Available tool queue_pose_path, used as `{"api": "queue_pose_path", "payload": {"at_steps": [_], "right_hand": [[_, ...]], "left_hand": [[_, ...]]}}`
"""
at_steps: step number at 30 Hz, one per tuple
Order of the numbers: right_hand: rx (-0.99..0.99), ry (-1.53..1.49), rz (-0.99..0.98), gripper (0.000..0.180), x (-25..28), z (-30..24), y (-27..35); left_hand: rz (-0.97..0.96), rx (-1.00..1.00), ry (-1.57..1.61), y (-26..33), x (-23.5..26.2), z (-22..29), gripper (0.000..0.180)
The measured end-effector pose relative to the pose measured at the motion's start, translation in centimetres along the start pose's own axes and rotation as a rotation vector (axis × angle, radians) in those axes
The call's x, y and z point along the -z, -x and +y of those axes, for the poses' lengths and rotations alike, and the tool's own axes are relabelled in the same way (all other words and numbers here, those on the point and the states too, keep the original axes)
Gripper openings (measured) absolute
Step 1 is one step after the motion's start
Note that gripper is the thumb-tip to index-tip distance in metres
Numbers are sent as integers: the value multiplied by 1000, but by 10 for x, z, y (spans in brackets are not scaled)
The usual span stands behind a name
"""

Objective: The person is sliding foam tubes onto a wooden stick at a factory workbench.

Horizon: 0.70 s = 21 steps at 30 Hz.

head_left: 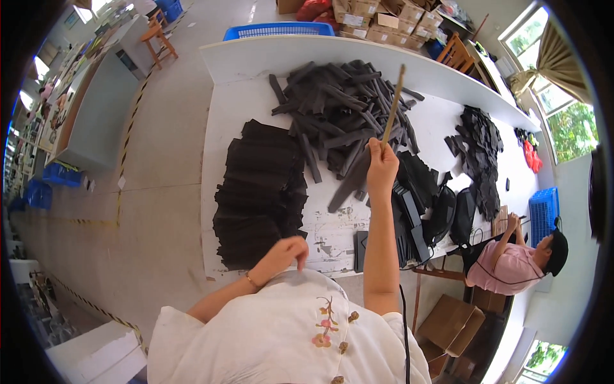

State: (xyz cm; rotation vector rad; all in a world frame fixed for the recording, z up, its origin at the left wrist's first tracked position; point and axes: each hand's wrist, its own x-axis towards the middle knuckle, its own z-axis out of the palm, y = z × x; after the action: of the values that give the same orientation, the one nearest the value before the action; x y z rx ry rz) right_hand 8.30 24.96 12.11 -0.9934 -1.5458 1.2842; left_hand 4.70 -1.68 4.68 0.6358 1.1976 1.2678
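Bright daylight from windows [563, 115] at right — soft shadows, sharp centre, heavy fisheye bending, dark rim.

Tabletop [256, 109]: white, scuffed with grey marks near the front edge
Stacked flat pieces [259, 192]: black
Heaped strips [339, 115]: dark grey to black
Stick [393, 105]: pale tan
Blouse [275, 333]: cream, with pink floral embroidery
Crates [278, 30]: blue
Co-worker's shirt [505, 269]: pink

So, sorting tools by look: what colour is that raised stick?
Light tan, like bamboo; the stick shows best in the head view.
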Motion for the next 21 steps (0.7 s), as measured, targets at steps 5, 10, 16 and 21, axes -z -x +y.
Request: {"api": "queue_pose_path", "payload": {"at_steps": [5,10,16,21], "right_hand": [[19,117,-429,26,-23,-3,43],[-71,-193,-418,13,-33,-7,79],[-373,-333,-551,10,-18,33,92],[-350,-202,-606,11,-29,48,95]], "left_hand": [[486,-537,47,-49,2,85,14],[421,-425,243,-67,25,81,14],[359,-326,730,-77,37,61,9],[484,-321,982,-89,35,42,6]]}}
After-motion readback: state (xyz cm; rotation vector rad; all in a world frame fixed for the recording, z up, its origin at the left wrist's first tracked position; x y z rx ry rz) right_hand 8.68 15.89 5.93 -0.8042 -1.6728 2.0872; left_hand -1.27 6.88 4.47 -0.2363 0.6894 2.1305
